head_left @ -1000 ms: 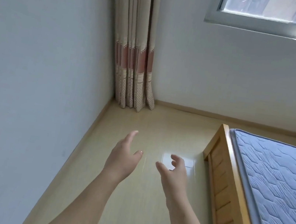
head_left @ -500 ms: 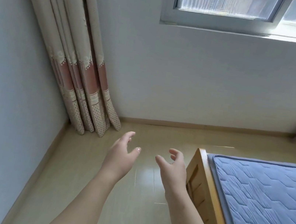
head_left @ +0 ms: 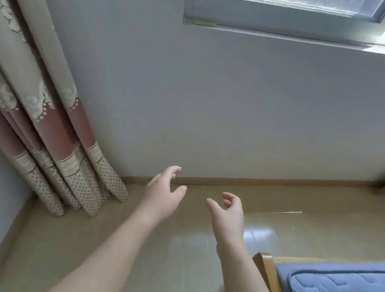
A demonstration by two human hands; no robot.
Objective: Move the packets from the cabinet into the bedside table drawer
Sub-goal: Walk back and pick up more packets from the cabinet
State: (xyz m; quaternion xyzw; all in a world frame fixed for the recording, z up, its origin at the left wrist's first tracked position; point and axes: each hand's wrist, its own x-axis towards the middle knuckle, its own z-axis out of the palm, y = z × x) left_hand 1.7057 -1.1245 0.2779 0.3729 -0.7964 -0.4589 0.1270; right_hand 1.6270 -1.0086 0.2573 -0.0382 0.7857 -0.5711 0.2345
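Head view: left hand (head_left: 162,199) & right hand (head_left: 228,217) hung over the floor (head_left: 95,244), near each other but apart, fingers loosely curled, holding nothing. Bare floor ran fwd to the skirting (head_left: 256,181) under the window (head_left: 296,10), w/ the curtain (head_left: 44,137) at the left corner & the corner of the bed frame (head_left: 264,265) just right of the right forearm. Where the packets lay couldn't be told.

head-worn camera, looking forward and down, near floor (head_left: 169,255), wall (head_left: 219,99), curtain (head_left: 39,121)
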